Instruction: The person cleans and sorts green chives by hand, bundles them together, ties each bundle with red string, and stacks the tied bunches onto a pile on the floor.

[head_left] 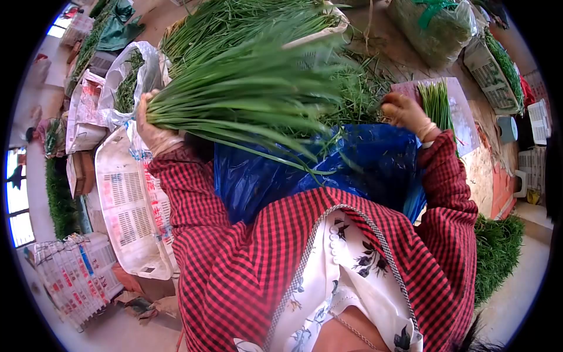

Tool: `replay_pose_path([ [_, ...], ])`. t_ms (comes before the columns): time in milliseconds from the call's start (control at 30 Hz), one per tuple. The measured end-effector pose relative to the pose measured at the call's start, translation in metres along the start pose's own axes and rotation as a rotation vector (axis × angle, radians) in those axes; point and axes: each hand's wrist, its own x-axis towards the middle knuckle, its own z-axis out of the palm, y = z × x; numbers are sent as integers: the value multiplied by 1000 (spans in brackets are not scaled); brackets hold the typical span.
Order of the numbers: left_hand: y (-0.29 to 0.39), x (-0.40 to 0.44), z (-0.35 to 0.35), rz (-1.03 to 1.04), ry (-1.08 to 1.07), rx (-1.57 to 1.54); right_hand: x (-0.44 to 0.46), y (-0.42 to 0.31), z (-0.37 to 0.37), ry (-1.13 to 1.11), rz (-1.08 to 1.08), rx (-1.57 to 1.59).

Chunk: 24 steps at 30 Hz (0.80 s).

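Observation:
My left hand (pixel 153 130), in a thin pale glove, is wrapped round the stalk ends of a large bunch of green chives (pixel 246 94). The leaves fan out to the right and their tips are smeared by motion. My right hand (pixel 406 113), also gloved, is closed with curled fingers near the loose green trimmings (pixel 366 88). What it grips, if anything, I cannot make out. Beside it a smaller bundle of chives (pixel 435 105) lies on a pale sheet (pixel 463 111). A blue plastic sheet (pixel 375 167) covers my lap below both hands.
A heap of chives (pixel 234 29) lies ahead. To the left stand a white plastic crate (pixel 126 205) and a clear bag (pixel 155 61) with greens. More crates (pixel 489 73) and a filled bag (pixel 437 35) are at the right. Greens (pixel 498 252) lie by my right side.

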Motion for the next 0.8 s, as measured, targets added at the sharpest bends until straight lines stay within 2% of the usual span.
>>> replay_pose_path([
  [33,3,1,-9,53,87,89,-2,-9,-5,58,-19,129],
  [133,5,1,-33,104,159,199,-11,-52,-2,142,-112,193],
  [200,5,2,-46,92,174,172,-16,-78,11,149,-327,235],
  [233,3,0,-50,87,197,142,-16,-87,21,155,-326,237],
  [300,0,-10,-45,91,237,14,-17,-105,41,-2,-523,188],
  [367,-3,-7,-57,28,198,-35,-11,-113,60,-105,-551,168],
  [433,-8,-10,-59,-2,155,-66,-6,-120,86,-137,-508,220],
  [500,-13,-11,-60,-29,117,-96,-7,-131,101,-205,-349,359],
  [567,-19,-13,-58,-55,74,-137,8,-124,117,-221,-355,409],
  [633,-26,-17,-52,-13,143,-68,15,-126,127,-240,-361,458],
  [700,-28,-22,-41,-5,179,-44,15,-134,134,-82,-264,428],
  [733,-31,-23,-35,35,263,32,12,-141,133,-83,-282,432],
  [800,-34,-25,-33,58,237,47,12,-137,134,-142,-285,535],
])
